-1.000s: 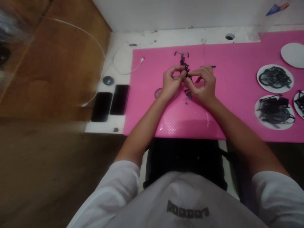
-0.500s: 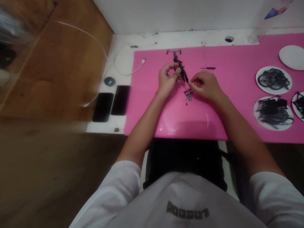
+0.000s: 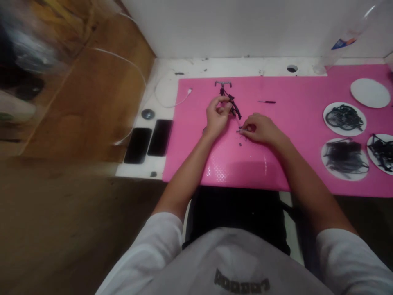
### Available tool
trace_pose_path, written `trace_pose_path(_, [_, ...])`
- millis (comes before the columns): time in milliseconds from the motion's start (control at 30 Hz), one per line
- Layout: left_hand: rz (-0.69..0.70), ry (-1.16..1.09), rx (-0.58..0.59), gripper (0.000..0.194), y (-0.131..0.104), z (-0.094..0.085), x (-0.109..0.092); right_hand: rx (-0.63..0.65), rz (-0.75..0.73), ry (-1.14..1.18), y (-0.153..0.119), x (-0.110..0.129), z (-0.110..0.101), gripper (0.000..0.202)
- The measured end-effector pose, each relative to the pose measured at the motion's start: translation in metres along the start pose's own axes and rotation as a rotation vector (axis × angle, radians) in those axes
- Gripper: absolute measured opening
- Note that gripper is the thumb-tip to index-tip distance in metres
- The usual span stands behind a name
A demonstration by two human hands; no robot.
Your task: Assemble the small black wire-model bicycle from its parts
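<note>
A small black model bicycle frame [image 3: 235,107] with grey handlebars [image 3: 222,84] is held over the pink mat [image 3: 190,135]. My left hand [image 3: 218,114] pinches it between thumb and fingers, at its left side. Lower and to the right, my right hand [image 3: 257,128] has its fingertips closed on a small dark part [image 3: 242,130] at the mat; the fingers partly cover it. A tiny dark piece [image 3: 240,144] lies just below. The screwdriver [image 3: 270,102], thin and black, rests above my right hand.
On the right are white plates with black bicycle parts [image 3: 344,119] and a bare white plate [image 3: 370,93]. Two dark phones [image 3: 160,137], a round dark object [image 3: 147,114] and a white cable [image 3: 184,98] lie left. A clear bottle [image 3: 344,43] stands behind.
The view has shifted, so the scene sits lower in the picture. My right hand has moved from beside the bicycle's lower end down to the small part on the mat. My left hand still holds the bicycle.
</note>
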State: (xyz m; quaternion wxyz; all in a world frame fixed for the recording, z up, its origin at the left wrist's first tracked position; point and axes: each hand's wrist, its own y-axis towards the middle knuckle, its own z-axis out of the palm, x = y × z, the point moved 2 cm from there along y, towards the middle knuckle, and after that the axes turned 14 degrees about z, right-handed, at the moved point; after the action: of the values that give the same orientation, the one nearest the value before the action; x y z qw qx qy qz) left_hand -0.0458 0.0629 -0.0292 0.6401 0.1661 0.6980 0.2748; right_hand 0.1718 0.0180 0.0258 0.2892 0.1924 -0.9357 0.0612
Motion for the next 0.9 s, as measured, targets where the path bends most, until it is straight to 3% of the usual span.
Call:
trace_pose_path(133, [0.034, 0.043, -0.004, 0.059, -0.003, 0.0, -0.008, -0.146, -0.023, 0.122, 0.001, -0.001, 0.006, 0.029])
trace_pose_path(367, [0.094, 0.14, 0.0, 0.059, -0.006, 0.0, -0.02, -0.445, 0.199, 0.316, 0.003, -0.007, 0.009, 0.028])
trace_pose_path(533, [0.082, 0.116, 0.005, 0.054, -0.009, 0.002, -0.024, -0.618, 0.066, 0.33, 0.002, -0.004, 0.007, 0.02])
trace_pose_path(767, [0.083, 0.113, 0.066, 0.053, -0.013, 0.006, -0.033, -0.606, -0.003, 0.323, 0.002, 0.0, 0.017, 0.033])
trace_pose_path(900, [0.098, 0.101, 0.06, 0.054, -0.014, 0.008, -0.033, -0.636, 0.009, 0.362, 0.002, -0.004, 0.025, 0.028])
